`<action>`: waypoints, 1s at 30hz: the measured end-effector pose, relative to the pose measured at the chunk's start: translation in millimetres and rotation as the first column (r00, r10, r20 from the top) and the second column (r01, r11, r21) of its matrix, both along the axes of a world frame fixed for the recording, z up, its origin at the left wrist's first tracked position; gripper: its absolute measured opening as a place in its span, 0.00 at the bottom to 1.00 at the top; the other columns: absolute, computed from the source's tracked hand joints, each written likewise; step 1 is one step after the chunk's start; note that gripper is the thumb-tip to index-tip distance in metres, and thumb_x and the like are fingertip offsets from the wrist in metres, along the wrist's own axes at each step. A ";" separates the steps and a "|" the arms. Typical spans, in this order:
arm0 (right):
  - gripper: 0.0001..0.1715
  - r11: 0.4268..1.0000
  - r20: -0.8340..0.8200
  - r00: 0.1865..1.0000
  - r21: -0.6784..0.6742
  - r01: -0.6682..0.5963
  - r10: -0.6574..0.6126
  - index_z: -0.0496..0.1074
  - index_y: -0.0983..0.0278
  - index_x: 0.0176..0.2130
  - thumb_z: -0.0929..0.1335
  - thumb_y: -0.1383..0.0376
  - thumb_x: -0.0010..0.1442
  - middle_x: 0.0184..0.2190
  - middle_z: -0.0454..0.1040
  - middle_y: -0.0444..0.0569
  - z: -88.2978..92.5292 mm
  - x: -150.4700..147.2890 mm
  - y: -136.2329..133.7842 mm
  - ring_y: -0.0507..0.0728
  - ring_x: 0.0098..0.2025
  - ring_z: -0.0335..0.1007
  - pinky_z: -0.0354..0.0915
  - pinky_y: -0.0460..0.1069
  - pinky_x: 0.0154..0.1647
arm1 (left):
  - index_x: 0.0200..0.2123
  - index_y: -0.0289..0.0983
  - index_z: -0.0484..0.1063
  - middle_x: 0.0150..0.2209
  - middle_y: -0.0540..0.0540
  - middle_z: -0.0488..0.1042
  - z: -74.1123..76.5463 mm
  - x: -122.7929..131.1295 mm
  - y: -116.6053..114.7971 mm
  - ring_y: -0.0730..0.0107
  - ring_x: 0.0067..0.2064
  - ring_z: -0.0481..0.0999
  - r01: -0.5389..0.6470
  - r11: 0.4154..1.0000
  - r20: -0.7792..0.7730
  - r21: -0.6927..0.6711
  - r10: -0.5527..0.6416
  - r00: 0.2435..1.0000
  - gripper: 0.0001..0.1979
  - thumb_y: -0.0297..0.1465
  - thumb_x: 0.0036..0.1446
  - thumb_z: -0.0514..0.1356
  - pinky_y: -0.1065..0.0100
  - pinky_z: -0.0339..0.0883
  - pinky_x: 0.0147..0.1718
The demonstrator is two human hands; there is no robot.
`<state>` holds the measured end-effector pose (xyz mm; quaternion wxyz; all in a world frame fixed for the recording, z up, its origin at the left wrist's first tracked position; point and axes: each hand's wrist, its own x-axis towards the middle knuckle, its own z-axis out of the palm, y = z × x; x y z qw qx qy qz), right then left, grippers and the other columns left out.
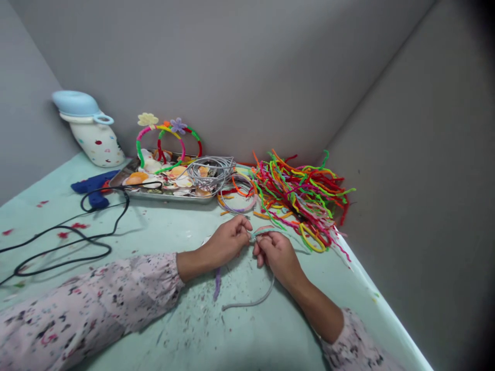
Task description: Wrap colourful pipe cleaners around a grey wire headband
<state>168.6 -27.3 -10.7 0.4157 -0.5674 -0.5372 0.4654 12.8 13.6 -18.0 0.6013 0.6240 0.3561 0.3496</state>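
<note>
A mint-green pipe cleaner [253, 236] is bunched between my two hands, which nearly meet above the table. My left hand [228, 241] is closed in a pinch at its left end. My right hand [279, 255] pinches it too, and a loose length of it runs out over the fingers to the right. From beneath my right hand a grey cord [255, 303] curves down and left onto the tabletop; whether it joins the pipe cleaner is hidden. A short purple pipe cleaner [217, 284] lies below my left wrist.
A metal tray [170, 197] holds decorated pieces, flower-topped pipe-cleaner hoops [183, 147] and coiled grey cord [212, 171]. Right of it lies a heap of colourful pipe cleaners [301, 188]. At left are a blue glue gun [96, 186], its black cable [104, 236] and a blue-lidded bottle [95, 139].
</note>
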 end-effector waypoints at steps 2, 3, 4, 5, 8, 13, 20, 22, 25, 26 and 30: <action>0.12 1.000 -0.004 1.000 -0.010 0.004 -0.005 0.66 0.64 0.25 0.63 0.63 0.58 0.13 0.68 0.40 2.0 -0.8 0.0 0.49 0.15 0.62 0.59 0.44 0.21 | 0.37 0.38 0.62 0.22 0.56 0.62 0.3 0.3 -0.1 0.79 0.19 0.59 0.006 1.000 0.005 0.000 -0.006 1.000 0.06 0.29 0.55 0.53 0.77 0.53 0.16; 0.12 1.000 -0.007 1.000 -0.014 0.005 -0.005 0.66 0.64 0.25 0.63 0.63 0.58 0.13 0.67 0.40 3.0 -1.3 0.1 0.49 0.15 0.61 0.59 0.44 0.21 | 0.37 0.38 0.62 0.22 0.56 0.62 0.5 0.5 0.0 0.80 0.19 0.59 0.006 1.000 0.004 -0.001 -0.006 1.000 0.06 0.29 0.55 0.53 0.77 0.53 0.16; 0.12 1.000 -0.009 1.000 -0.018 0.004 -0.004 0.67 0.64 0.24 0.63 0.63 0.58 0.13 0.67 0.40 3.9 -1.7 0.2 0.49 0.15 0.61 0.59 0.44 0.21 | 0.37 0.37 0.62 0.23 0.56 0.62 0.7 0.7 0.1 0.80 0.19 0.59 0.006 1.000 0.001 -0.003 -0.006 1.000 0.06 0.29 0.55 0.53 0.77 0.53 0.16; 0.13 1.000 -0.010 1.000 -0.021 0.003 -0.003 0.67 0.64 0.24 0.63 0.63 0.58 0.13 0.67 0.40 4.7 -2.1 0.3 0.49 0.15 0.61 0.59 0.44 0.21 | 0.37 0.37 0.62 0.23 0.56 0.63 0.9 0.8 0.3 0.80 0.19 0.59 0.005 1.000 -0.002 -0.005 -0.005 1.000 0.06 0.30 0.55 0.53 0.77 0.53 0.16; 0.13 1.000 -0.006 1.000 -0.023 0.009 -0.009 0.67 0.64 0.24 0.62 0.63 0.58 0.13 0.66 0.40 5.3 -3.0 0.5 0.49 0.15 0.60 0.59 0.44 0.21 | 0.38 0.37 0.63 0.23 0.55 0.64 2.3 0.9 0.8 0.79 0.19 0.59 0.002 1.000 -0.035 0.001 -0.002 0.999 0.07 0.31 0.55 0.53 0.77 0.53 0.16; 0.11 0.999 0.043 0.999 0.046 -0.012 0.010 0.68 0.64 0.25 0.61 0.65 0.57 0.18 0.69 0.42 2.7 -0.7 -0.6 0.49 0.17 0.62 0.59 0.44 0.21 | 0.34 0.36 0.67 0.23 0.53 0.67 7.6 -1.2 -0.2 0.77 0.20 0.63 0.060 0.997 -0.168 0.058 -0.049 0.985 0.08 0.33 0.57 0.51 0.75 0.55 0.19; 0.11 0.949 0.460 0.888 0.273 -0.156 0.014 0.69 0.61 0.33 0.59 0.70 0.59 0.26 0.72 0.42 6.7 6.4 -3.3 0.52 0.25 0.65 0.59 0.45 0.29 | 0.31 0.36 0.67 0.22 0.53 0.67 13.7 -2.7 -1.6 0.76 0.20 0.63 0.067 0.995 -0.259 0.078 -0.044 0.965 0.09 0.33 0.58 0.50 0.74 0.55 0.20; 0.11 0.931 0.545 0.838 0.299 -0.209 0.013 0.68 0.60 0.37 0.60 0.70 0.59 0.29 0.74 0.44 8.0 6.9 -4.0 0.53 0.30 0.68 0.60 0.46 0.33 | 0.28 0.37 0.66 0.21 0.53 0.66 15.0 -2.3 -1.7 0.76 0.20 0.63 0.062 0.994 -0.274 0.094 -0.034 0.961 0.09 0.33 0.58 0.50 0.74 0.54 0.21; 0.11 0.904 0.662 0.750 0.317 -0.287 0.006 0.68 0.59 0.39 0.60 0.70 0.59 0.32 0.74 0.46 8.8 6.4 -5.4 0.55 0.33 0.69 0.60 0.46 0.34 | 0.27 0.37 0.66 0.21 0.52 0.66 16.3 -1.8 -1.5 0.75 0.20 0.63 0.051 0.993 -0.276 0.109 -0.019 0.961 0.09 0.32 0.57 0.50 0.73 0.54 0.21; 0.10 0.897 0.694 0.720 0.319 -0.305 -0.002 0.67 0.59 0.39 0.60 0.70 0.59 0.32 0.73 0.46 9.0 6.1 -6.0 0.55 0.34 0.69 0.60 0.46 0.34 | 0.27 0.36 0.66 0.21 0.52 0.67 16.5 -1.7 -1.3 0.75 0.20 0.63 0.046 0.993 -0.272 0.107 -0.015 0.962 0.10 0.32 0.57 0.51 0.73 0.54 0.21; 0.10 0.887 0.707 0.708 0.323 -0.330 0.005 0.69 0.60 0.37 0.60 0.69 0.60 0.32 0.73 0.48 9.4 5.2 -7.0 0.56 0.34 0.69 0.60 0.47 0.35 | 0.26 0.36 0.66 0.20 0.52 0.66 15.7 -1.3 -0.3 0.75 0.20 0.62 0.042 0.996 -0.258 0.083 -0.020 0.966 0.10 0.32 0.56 0.51 0.73 0.54 0.21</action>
